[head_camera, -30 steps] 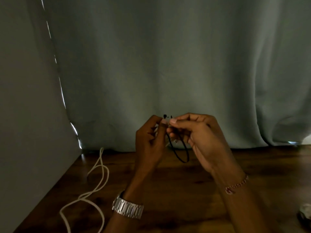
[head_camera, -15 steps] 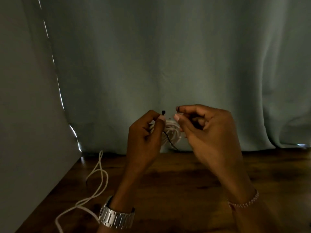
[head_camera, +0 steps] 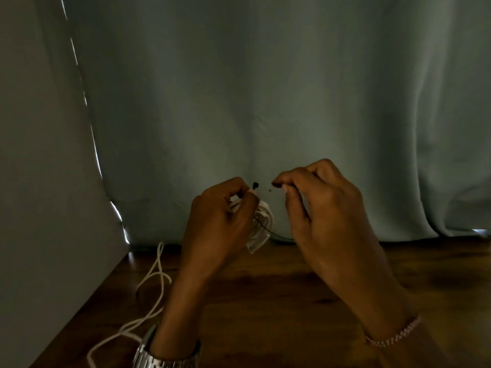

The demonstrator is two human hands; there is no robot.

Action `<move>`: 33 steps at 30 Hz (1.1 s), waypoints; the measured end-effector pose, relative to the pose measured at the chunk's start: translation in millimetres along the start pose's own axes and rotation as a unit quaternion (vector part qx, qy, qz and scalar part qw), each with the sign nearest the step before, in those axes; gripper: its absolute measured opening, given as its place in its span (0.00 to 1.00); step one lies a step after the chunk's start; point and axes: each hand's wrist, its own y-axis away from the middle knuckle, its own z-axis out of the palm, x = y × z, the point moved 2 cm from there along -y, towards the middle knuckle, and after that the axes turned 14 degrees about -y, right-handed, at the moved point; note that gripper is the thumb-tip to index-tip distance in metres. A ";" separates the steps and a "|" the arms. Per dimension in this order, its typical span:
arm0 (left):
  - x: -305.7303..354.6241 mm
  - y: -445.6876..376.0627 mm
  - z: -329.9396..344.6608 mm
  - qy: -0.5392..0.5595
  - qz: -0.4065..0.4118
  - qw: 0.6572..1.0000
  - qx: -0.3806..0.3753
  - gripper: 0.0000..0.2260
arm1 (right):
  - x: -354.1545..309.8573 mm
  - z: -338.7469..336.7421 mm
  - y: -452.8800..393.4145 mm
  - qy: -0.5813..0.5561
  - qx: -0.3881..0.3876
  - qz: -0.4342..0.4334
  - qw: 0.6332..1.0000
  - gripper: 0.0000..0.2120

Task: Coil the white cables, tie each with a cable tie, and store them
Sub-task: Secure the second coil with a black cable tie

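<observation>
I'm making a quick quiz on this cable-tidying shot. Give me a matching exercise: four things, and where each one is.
Things:
1. coiled cable
2. loose cable
3. watch
4. bracelet

Places:
A. on the right wrist
B. lying on the table, far left
C. held in the left hand
D. on the left wrist

Pairs: 1-C, 2-B, 3-D, 4-A

A loose white cable is lying across the wooden table at lower left; the curtain is closing off the back. Bare tabletop is lying open at lower right.
</observation>
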 end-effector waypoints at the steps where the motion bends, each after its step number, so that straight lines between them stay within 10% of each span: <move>1: 0.7 0.4 -0.3 -0.006 -0.001 1.000 -0.004 0.12 | 0.8 0.3 -0.4 -0.001 -0.002 -0.005 1.000 0.10; 33: 8.6 2.1 -1.8 0.004 -0.004 0.999 -0.044 0.12 | 3.4 6.7 -3.8 -0.192 0.082 -0.066 0.976 0.16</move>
